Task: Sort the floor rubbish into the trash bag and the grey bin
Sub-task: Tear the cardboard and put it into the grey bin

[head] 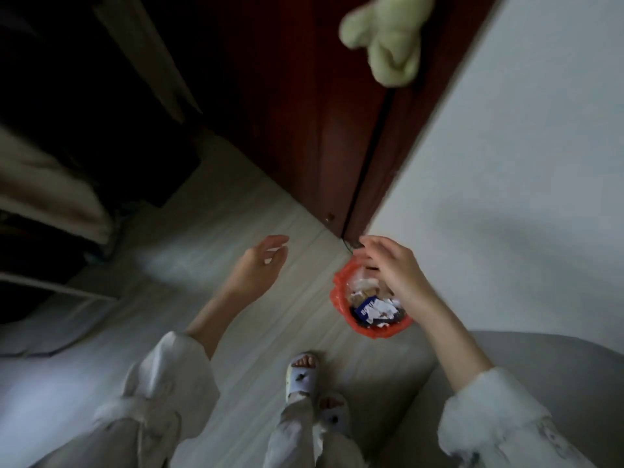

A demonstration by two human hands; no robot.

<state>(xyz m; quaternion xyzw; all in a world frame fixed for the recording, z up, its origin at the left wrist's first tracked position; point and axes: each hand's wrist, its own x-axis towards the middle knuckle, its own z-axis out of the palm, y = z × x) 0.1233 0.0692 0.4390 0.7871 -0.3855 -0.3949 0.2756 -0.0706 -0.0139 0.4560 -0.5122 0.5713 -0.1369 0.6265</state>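
Note:
An orange-red trash bag [341, 300] stands open on the pale floor by the foot of the white wall. Inside lie crumpled white paper, a blue wrapper [366, 307] and brownish scraps. My right hand [393, 265] hovers over the bag's far rim with fingers spread and curled down; nothing shows in it. My left hand [261, 265] hangs open over bare floor, to the left of the bag and apart from it. The picture is blurred. No grey bin is recognisable.
A dark red wooden door [304, 113] stands behind the bag, with a pale green soft toy [388, 38] hanging on it. The white wall [523, 163] runs along the right. Dark furniture and pale cloth [44, 184] sit at the left. My slippered feet [304, 373] stand below the bag.

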